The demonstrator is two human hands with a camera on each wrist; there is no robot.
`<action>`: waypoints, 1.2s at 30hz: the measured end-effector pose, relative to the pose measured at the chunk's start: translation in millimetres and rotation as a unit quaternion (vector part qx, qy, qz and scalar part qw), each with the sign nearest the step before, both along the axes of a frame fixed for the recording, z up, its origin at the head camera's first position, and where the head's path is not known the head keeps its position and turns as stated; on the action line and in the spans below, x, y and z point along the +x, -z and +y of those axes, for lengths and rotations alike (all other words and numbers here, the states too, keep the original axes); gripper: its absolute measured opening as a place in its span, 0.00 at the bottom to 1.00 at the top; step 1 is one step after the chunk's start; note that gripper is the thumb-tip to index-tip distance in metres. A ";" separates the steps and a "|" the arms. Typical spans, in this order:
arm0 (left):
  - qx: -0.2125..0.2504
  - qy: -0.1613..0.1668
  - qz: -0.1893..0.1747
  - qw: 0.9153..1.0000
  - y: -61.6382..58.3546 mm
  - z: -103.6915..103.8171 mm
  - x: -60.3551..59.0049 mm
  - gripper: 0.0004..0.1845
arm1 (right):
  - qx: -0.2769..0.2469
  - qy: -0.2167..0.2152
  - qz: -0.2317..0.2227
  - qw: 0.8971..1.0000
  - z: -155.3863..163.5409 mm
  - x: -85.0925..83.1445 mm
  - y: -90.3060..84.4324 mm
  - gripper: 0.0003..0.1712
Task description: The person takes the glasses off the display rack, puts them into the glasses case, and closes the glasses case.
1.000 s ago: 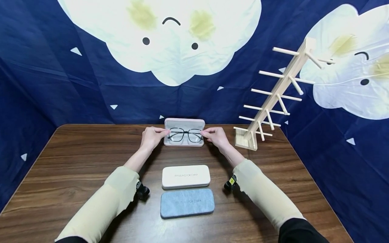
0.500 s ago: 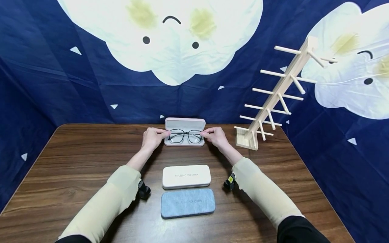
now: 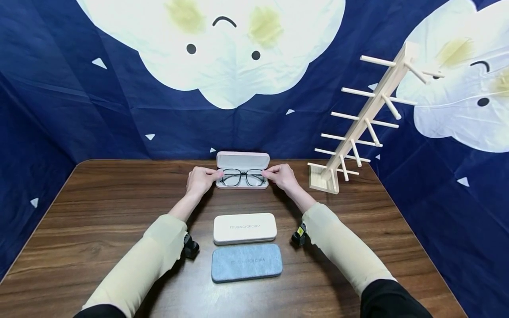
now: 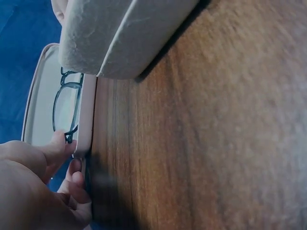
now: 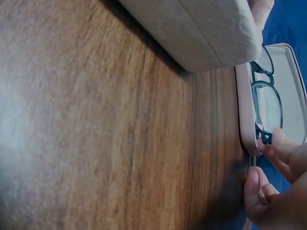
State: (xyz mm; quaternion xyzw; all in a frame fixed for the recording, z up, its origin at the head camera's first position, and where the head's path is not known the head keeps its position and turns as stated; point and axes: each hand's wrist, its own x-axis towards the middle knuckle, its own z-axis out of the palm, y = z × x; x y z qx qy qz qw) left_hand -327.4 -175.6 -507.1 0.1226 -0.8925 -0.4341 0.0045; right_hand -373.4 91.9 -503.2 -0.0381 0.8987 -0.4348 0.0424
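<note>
Both arms reach forward; the left hand and right hand pinch the glasses by their ends above the open case.

A staged recording booth: cloud-printed blue backdrop draped around a wooden table

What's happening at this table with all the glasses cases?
A person holds a pair of black-framed glasses by both ends, the left hand pinching one side and the right hand the other. The glasses sit at the open pink case at the far edge of the table. Nearer the person lie a closed white case and a blue felt case. A wooden peg rack stands to the right.
</note>
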 end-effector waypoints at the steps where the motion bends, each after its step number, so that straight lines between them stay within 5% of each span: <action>1: -0.001 -0.002 -0.004 1.000 -0.1 0.2 0.1 0.16 | 0.003 -0.001 0.001 1.000 -0.1 0.1 -0.1 0.12; 17: -0.011 -0.023 -0.033 0.999 -3.9 2.8 0.1 0.17 | 0.024 0.003 0.005 1.000 -0.5 -1.1 2.7 0.10; 25: 0.003 -0.049 -0.025 0.998 -4.5 4.7 0.0 0.15 | 0.020 0.009 0.011 1.000 0.6 0.0 4.2 0.10; 36: -0.009 -0.040 -0.008 0.999 -1.6 3.8 -0.6 0.15 | 0.000 0.022 0.006 1.000 0.9 1.3 3.3 0.10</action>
